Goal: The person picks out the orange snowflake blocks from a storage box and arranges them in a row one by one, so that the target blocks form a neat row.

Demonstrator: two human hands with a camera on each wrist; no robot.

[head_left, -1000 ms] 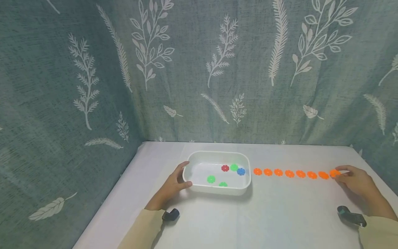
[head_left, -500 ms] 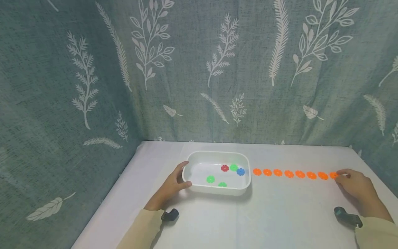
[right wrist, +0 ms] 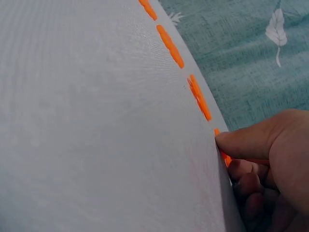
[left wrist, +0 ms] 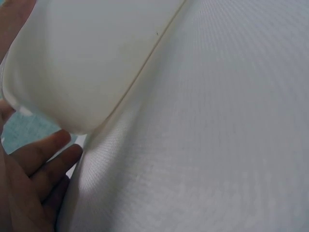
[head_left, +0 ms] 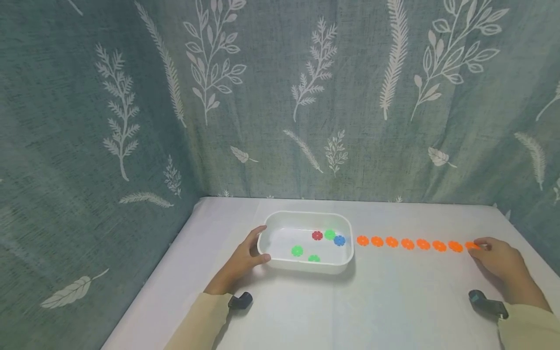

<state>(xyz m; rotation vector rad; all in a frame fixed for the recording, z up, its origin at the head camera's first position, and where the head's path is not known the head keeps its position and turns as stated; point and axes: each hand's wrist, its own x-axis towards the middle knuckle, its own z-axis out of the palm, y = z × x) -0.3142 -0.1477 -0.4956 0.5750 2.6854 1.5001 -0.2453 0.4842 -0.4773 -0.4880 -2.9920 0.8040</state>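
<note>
In the head view, a white plastic tray [head_left: 302,267] sits left of centre. At its left end is my left hand [head_left: 241,258], gripping it with the thumb at the near corner and a finger at the far one. The left wrist view shows the tray wall [left wrist: 96,63] close up, other fingers [left wrist: 50,159] beside it. At the right end of a row of flat notched orange discs [head_left: 407,244], my right hand [head_left: 503,260] pinches the last orange disc [head_left: 471,246] on the table. My thumb [right wrist: 241,144] partly covers that disc in the right wrist view.
Inside the tray lie a red disc [head_left: 317,236], a blue disc [head_left: 339,240] and green discs [head_left: 297,251]. The white cloth-covered table [head_left: 372,301] ends at a leaf-patterned curtain [head_left: 271,97] behind and on both sides. Dark wrist devices [head_left: 486,304] stick out from the sleeves.
My right hand has lowered the last orange disc slightly toward the near side, into line with the row's right end. The left hand and tray have stayed put.
</note>
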